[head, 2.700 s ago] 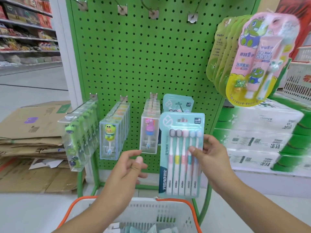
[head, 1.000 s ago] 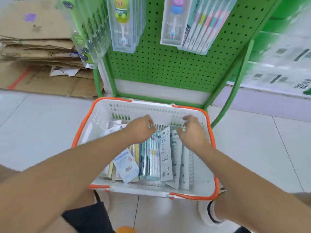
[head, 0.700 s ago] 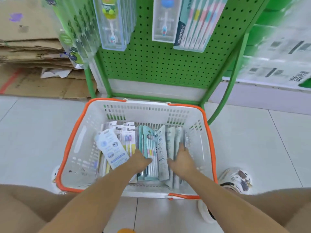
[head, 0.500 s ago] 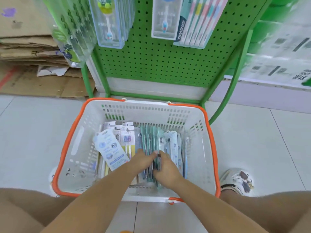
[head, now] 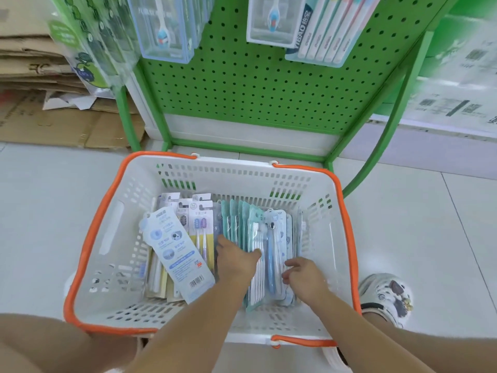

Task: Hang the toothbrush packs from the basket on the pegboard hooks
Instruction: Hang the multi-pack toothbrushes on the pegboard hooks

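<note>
The basket [head: 113, 238] is showing as white moulded plastic, smooth and faintly glossy, with slotted walls and an orange plastic rim. The toothbrush packs [head: 243, 224] standing in it are looking like printed card under clear, shiny plastic blisters; one white pack [head: 174, 254] is lying with its matt paper back up. The pegboard [head: 255, 84] is appearing as green painted metal, perforated, with a soft sheen, and its frame tubing is looking smooth and glossy. The hanging boxes [head: 164, 25] are reading as clear hard plastic. The cardboard [head: 53, 122] is looking brown, matt and rough. The floor tiles [head: 416, 224] are gleaming, smooth and pale.
</note>
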